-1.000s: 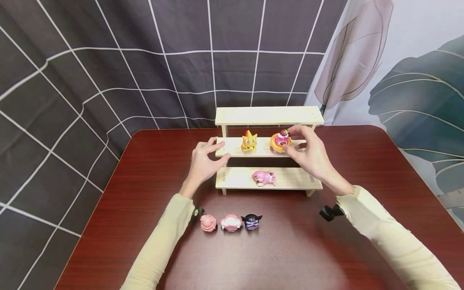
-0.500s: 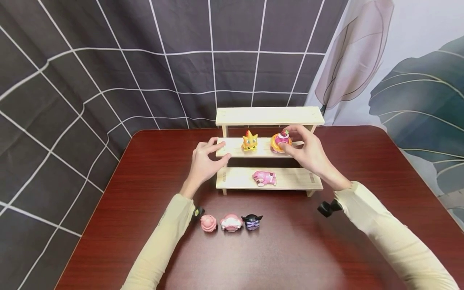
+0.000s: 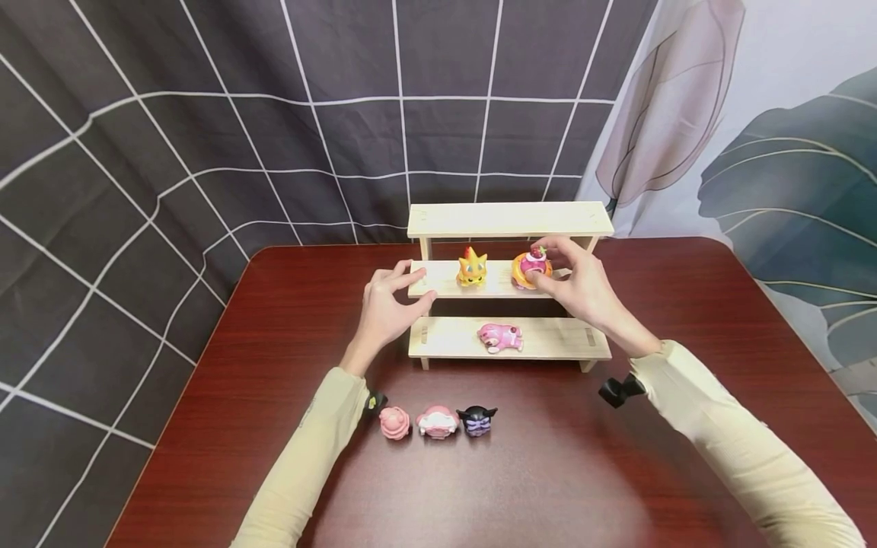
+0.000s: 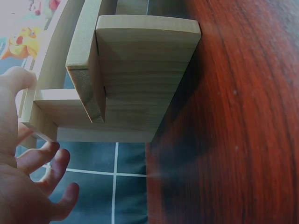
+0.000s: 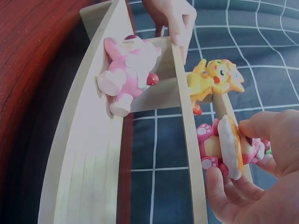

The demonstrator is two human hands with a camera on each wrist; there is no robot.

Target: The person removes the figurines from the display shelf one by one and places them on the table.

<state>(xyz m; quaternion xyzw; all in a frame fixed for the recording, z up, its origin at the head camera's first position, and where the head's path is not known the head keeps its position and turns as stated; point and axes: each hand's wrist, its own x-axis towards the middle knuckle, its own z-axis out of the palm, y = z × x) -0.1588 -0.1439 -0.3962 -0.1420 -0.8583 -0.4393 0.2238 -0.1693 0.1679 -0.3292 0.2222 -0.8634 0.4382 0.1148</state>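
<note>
My left hand (image 3: 387, 304) holds the left end of the middle board of a pale wooden three-tier display shelf (image 3: 510, 219), thumb in front and forefinger on top. My right hand (image 3: 578, 281) pinches a magenta bear figurine (image 3: 533, 263) with an orange ring round its body and a strawberry on its head; it is upright on the middle board. In the right wrist view, thumb and fingers lie round the ring (image 5: 231, 147). Left of it on that board stands a yellow spiky-headed figurine (image 3: 472, 268). A pink bear figurine (image 3: 500, 337) sits on the bottom board.
In front of the shelf, a pink swirled figurine (image 3: 394, 422), a pink-and-white figurine (image 3: 438, 422) and a black-and-purple horned figurine (image 3: 476, 420) stand in a row on the reddish-brown table (image 3: 548, 487). A dark grid-patterned curtain (image 3: 342, 137) hangs behind.
My right hand has moved slightly left, and its thumb now overlaps the front of the bear figurine with the ring. The left hand has stayed on the shelf.
</note>
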